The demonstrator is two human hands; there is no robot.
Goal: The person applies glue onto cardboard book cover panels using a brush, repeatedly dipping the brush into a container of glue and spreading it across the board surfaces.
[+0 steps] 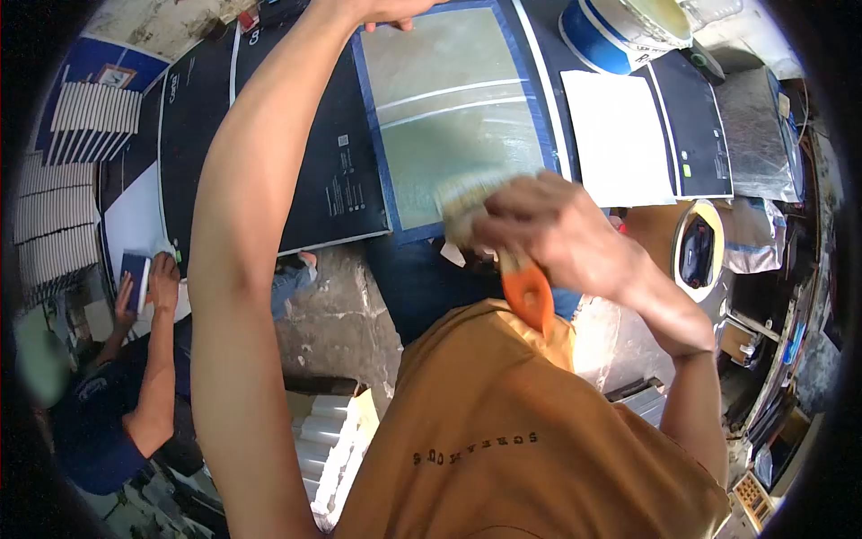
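Note:
My right hand (561, 229) is closed around a wide paintbrush (528, 292) with an orange handle. Its pale bristles (462, 202), blurred by motion, are over the near edge of a greyish-green panel (458, 148). The panel has a blue border and two pale lines across it, and its near part shines as if wet. At the top edge of the view, my left hand (391, 13) is by the panel's far left corner. Only a few of its fingertips show, so its grip is hidden.
A blue and white bucket (611, 36) stands at the back right, beyond a white sheet (620, 139). Black printed boards (332, 153) cover the table. At left, a co-worker's hands (162, 283) hold a blue book (135, 280) near stacked books (58, 202).

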